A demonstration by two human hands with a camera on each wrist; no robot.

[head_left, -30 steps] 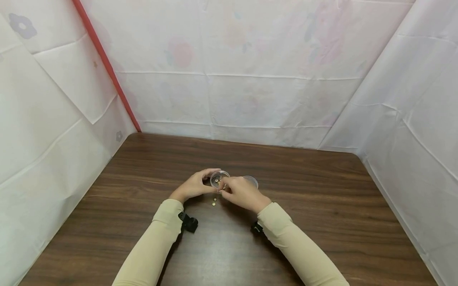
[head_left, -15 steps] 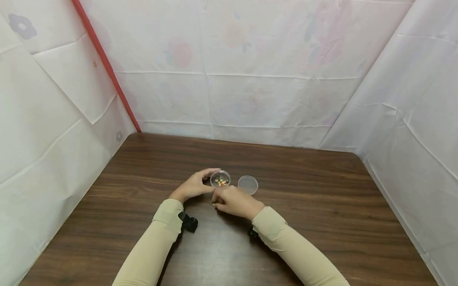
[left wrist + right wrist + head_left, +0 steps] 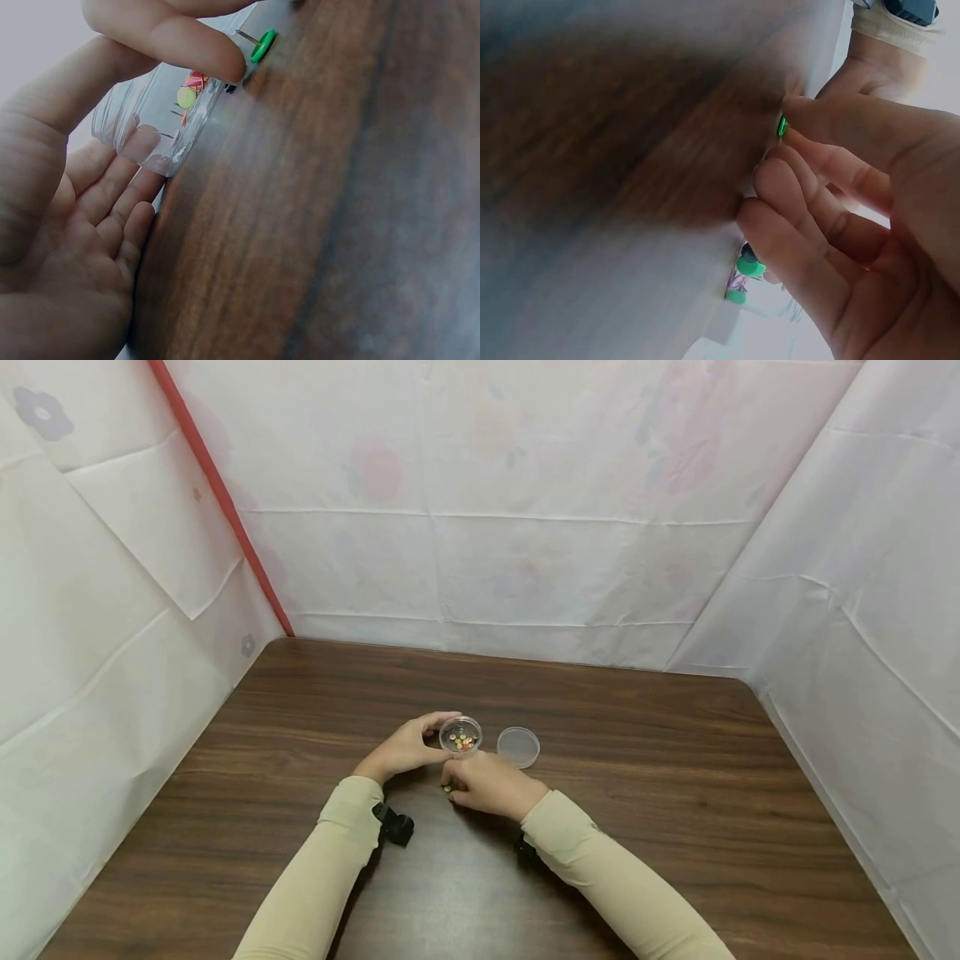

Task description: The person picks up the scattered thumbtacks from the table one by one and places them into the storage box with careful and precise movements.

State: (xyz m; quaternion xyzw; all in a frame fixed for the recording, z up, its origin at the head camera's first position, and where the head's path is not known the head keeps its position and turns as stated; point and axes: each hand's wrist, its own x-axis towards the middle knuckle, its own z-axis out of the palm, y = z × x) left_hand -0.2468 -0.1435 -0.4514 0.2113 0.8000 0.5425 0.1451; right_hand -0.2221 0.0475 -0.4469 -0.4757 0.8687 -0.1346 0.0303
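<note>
My left hand [image 3: 405, 749] holds a clear round plastic box [image 3: 461, 735] on the table, thumb on the near side and fingers on the far side. Several coloured thumbtacks [image 3: 462, 742] lie inside it. My right hand [image 3: 493, 785] is low in front of the box, with thumb and index fingertips at a green thumbtack [image 3: 781, 126], which they appear to pinch at the table surface. In the left wrist view a green thumbtack [image 3: 262, 46] sits pin up near the left thumb; I cannot tell whether it is the same one.
A clear round lid [image 3: 518, 747] lies flat just right of the box. The brown wooden table [image 3: 675, 793] extends all around, with white patterned cloth [image 3: 525, 527] behind it and on both sides. Black wrist cameras [image 3: 395, 827] are on the sleeves.
My right hand has moved from over the box down to the table in front of it, uncovering the thumbtacks inside and the lid. My left hand stays on the box.
</note>
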